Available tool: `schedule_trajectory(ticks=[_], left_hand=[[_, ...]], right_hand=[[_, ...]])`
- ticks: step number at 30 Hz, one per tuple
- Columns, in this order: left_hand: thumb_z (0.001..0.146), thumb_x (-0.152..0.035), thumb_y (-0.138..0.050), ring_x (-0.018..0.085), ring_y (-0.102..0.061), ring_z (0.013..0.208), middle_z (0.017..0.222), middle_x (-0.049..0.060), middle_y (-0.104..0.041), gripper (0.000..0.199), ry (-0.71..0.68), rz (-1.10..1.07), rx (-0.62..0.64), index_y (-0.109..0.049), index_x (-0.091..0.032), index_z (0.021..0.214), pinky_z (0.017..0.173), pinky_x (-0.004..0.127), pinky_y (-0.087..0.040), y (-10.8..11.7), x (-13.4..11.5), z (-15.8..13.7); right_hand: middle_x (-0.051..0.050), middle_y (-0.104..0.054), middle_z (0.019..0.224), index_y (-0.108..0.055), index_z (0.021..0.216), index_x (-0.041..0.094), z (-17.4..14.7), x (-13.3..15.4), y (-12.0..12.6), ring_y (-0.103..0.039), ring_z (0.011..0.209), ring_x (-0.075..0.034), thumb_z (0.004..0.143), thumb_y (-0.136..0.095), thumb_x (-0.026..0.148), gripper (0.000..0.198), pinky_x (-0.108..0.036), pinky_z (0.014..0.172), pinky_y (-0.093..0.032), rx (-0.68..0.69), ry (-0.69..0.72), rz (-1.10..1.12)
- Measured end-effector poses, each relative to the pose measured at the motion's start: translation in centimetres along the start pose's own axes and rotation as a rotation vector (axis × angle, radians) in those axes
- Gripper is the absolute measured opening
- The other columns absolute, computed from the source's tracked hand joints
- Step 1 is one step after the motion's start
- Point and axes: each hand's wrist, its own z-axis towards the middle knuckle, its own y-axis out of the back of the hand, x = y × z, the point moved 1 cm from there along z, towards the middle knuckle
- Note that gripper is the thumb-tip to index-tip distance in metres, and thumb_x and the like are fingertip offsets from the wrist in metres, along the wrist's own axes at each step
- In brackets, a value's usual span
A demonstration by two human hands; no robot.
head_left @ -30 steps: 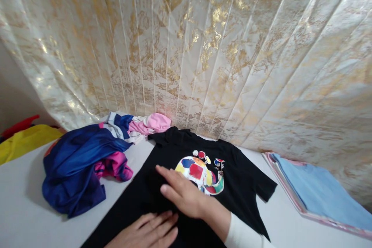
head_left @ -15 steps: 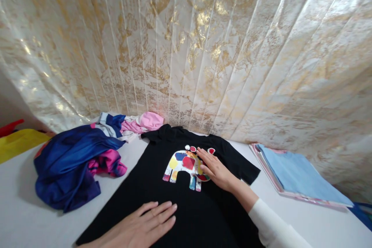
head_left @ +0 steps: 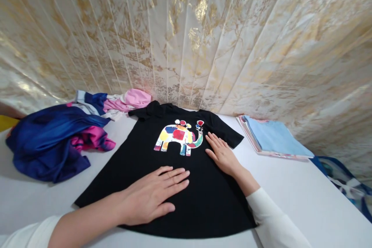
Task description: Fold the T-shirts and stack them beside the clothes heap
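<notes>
A black short-sleeved T-shirt (head_left: 200, 190) lies spread out, its hem toward me and its collar at the far side. On its chest is a colourful elephant print (head_left: 178, 135). My left hand (head_left: 157, 192) rests flat on the lower middle of the shirt, fingers stretched to the right. Just right of the elephant's trunk, my right hand (head_left: 222, 154) lies flat on the cloth with its fingers extended. Neither hand grips anything. The shirt's far left sleeve looks rumpled.
A crumpled blue and pink garment (head_left: 55, 139) sits at the left, with pink and white clothes (head_left: 128, 100) behind it. A folded stack with light blue cloth on top (head_left: 276, 135) lies at the right. A gold-patterned curtain (head_left: 180, 38) hangs behind the white table (head_left: 314, 201).
The view has tipped downward, so the shirt's hem now shows. My right hand has slid off the elephant print to its right side. My left hand has moved farther up the shirt.
</notes>
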Motion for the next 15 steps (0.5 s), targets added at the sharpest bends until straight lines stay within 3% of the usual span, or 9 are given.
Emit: schedule_trajectory(ticks=[5,9,15], left_hand=[[0.095,-0.024,-0.053,0.020,-0.020,0.143,0.157,0.003,-0.018,0.066,0.015,0.022,0.036,-0.018,-0.024,0.151,0.116,0.038,-0.017,0.2,0.0,0.0],[0.094,-0.023,-0.053,0.021,-0.021,0.143,0.157,0.004,-0.018,0.067,0.014,0.050,0.030,-0.018,-0.022,0.151,0.116,0.038,-0.018,0.1,-0.7,-0.1],[0.090,-0.020,-0.059,0.022,-0.027,0.141,0.153,0.009,-0.027,0.066,-0.034,0.041,0.048,-0.028,-0.018,0.148,0.115,0.037,-0.023,0.8,-3.7,-0.3]], right_hand=[[-0.008,-0.024,0.156,-0.031,0.148,0.020,-0.3,0.6,0.7,-0.017,0.145,-0.021,0.098,-0.036,0.043,0.055,-0.047,0.117,-0.022,-0.002,0.003,0.048],[-0.006,-0.024,0.156,-0.025,0.150,0.024,-2.4,2.5,2.3,-0.019,0.144,-0.020,0.099,-0.035,0.040,0.054,-0.047,0.117,-0.022,0.039,0.060,0.186],[0.002,-0.019,0.157,-0.022,0.149,0.035,-8.3,7.1,4.5,-0.014,0.145,-0.020,0.097,-0.037,0.048,0.056,-0.046,0.118,-0.019,0.342,0.176,0.442]])
